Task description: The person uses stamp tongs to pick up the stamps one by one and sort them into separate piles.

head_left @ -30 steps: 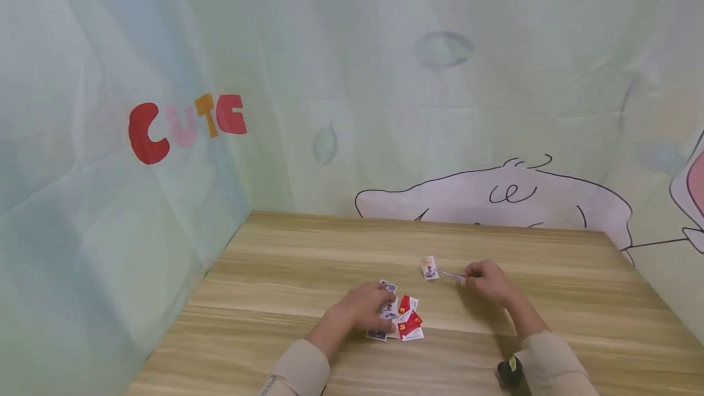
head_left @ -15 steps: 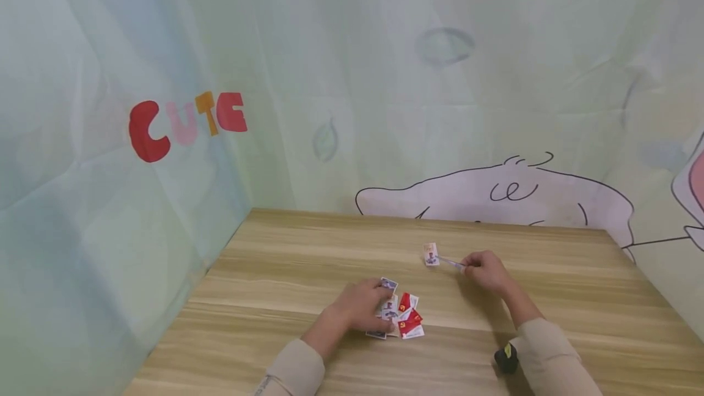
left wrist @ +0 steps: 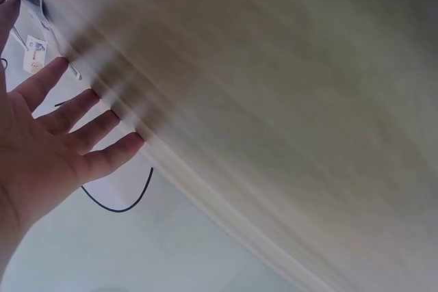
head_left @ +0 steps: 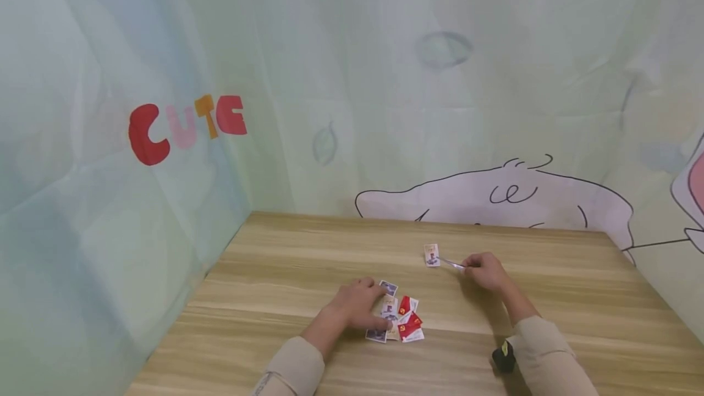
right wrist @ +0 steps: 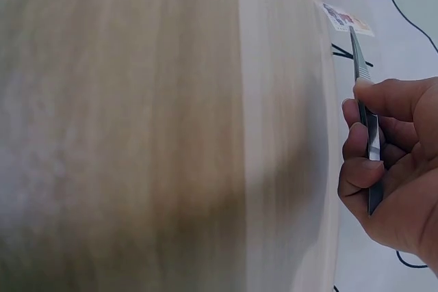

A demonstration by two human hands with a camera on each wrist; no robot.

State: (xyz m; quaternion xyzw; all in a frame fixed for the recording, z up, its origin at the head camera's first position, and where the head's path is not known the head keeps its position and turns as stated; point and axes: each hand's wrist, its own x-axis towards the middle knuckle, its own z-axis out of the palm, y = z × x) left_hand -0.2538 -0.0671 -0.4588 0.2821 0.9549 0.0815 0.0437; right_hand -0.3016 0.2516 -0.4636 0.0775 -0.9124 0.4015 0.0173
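My right hand (head_left: 486, 271) (right wrist: 393, 169) pinches a pair of metal tweezers (head_left: 452, 263) (right wrist: 363, 100). The tweezer tips grip a small stamp (head_left: 431, 255) (right wrist: 345, 18) held just above the wooden table (head_left: 308, 249). My left hand (head_left: 357, 307) (left wrist: 48, 141) lies flat with straight fingers, its fingertips touching a loose pile of stamps (head_left: 398, 316), some red, some with small portraits. In the left wrist view the palm and spread fingers show against the table's underside edge, with the held stamp (left wrist: 34, 56) far off.
A printed cloth backdrop with the word CUTE (head_left: 187, 124) and a cartoon outline (head_left: 495, 194) walls the table at left, back and right. A small black device (head_left: 503, 356) sits at my right wrist.
The right hand has carried the tweezers and stamp slightly away from me, toward the back of the table. The left hand shifted a little on the pile, its fingers now flatter.
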